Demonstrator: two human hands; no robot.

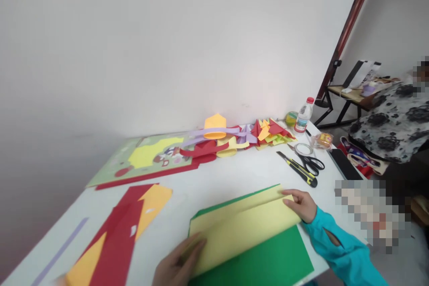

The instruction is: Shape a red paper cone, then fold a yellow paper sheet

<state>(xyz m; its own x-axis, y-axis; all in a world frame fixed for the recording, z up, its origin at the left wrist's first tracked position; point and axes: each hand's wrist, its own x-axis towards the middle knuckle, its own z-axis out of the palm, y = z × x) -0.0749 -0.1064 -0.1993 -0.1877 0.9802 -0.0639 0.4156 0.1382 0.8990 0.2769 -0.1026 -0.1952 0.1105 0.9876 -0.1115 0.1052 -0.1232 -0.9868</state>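
A pale yellow paper sheet (pixel 241 228) lies folded on top of a green sheet (pixel 275 261) near the table's front edge. My left hand (pixel 179 263) presses flat on the yellow sheet's near left corner, fingers stretched out. My right hand (pixel 301 204), in a teal sleeve, rests on the sheet's far right corner with its fingers laid along the fold; whether it pinches the edge is unclear.
Red and orange paper pieces (pixel 124 228) lie at the left. Folded paper shapes (pixel 234 138) line the back edge beside a picture board (pixel 147 158). Scissors (pixel 310 161), a utility knife (pixel 298 170), a tape roll (pixel 303 148), a bottle (pixel 304 115) and a phone (pixel 343 164) sit right. Another person (pixel 395 129) sits at right.
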